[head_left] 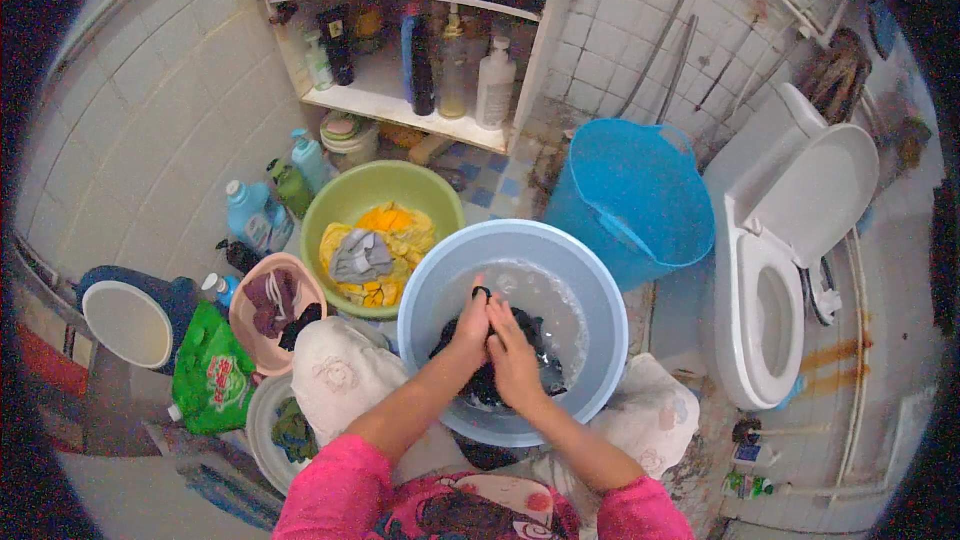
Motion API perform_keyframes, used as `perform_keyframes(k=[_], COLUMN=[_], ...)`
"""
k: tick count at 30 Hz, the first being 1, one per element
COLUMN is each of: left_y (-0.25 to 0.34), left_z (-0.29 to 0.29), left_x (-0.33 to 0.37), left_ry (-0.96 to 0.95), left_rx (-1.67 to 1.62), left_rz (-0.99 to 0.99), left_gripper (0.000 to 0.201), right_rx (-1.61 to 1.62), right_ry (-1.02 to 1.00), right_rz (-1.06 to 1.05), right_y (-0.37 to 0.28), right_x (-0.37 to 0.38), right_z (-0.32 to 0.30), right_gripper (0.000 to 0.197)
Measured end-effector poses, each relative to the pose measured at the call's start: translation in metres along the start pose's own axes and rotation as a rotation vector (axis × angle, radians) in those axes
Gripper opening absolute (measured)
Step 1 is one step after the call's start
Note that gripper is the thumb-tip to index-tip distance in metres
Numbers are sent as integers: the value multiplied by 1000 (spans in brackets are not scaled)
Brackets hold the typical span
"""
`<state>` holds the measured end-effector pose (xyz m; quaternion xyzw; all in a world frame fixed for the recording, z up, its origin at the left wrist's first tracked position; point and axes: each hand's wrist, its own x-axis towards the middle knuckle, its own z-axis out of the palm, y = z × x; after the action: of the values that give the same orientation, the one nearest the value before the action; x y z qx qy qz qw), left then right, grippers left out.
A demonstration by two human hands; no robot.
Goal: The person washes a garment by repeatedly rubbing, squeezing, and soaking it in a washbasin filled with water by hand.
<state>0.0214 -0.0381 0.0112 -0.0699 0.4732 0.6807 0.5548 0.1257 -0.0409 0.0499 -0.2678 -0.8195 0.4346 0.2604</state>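
Note:
A wide light blue basin of cloudy, sudsy water stands between my knees. Dark wet cloth, black and probably a garment, lies partly sunk in it. Over the basin, my left hand and my right hand are pressed palm to palm. A bit of the black cloth shows at the left fingertips, so both hands are closed with cloth pinched between them. How much cloth lies between the palms is hidden.
Left of the basin are a green basin of yellow and grey clothes, a pink basin, a white basin and a green detergent bag. A tall blue tub and a toilet stand right. Bottles fill a shelf behind.

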Motion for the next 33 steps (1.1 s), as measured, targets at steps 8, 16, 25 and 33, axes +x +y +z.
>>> perform_keyframes(k=[8, 16, 25, 33], left_y=[-38, -2, -39, -18], left_z=[6, -2, -1, -1], left_x=[-42, 0, -18, -27], left_ry=[-145, -102, -342, -474], left_rx=[441, -68, 0, -46], left_rz=[163, 133, -27, -54], left_gripper=[48, 38, 42, 44], right_rx=[99, -20, -31, -156], right_ry=[217, 14, 125, 90], right_rz=[197, -109, 125, -33], right_y=[53, -7, 35, 9], right_x=[28, -1, 21, 10], right_z=[-29, 4, -23, -11], right_gripper=[39, 41, 36, 39])
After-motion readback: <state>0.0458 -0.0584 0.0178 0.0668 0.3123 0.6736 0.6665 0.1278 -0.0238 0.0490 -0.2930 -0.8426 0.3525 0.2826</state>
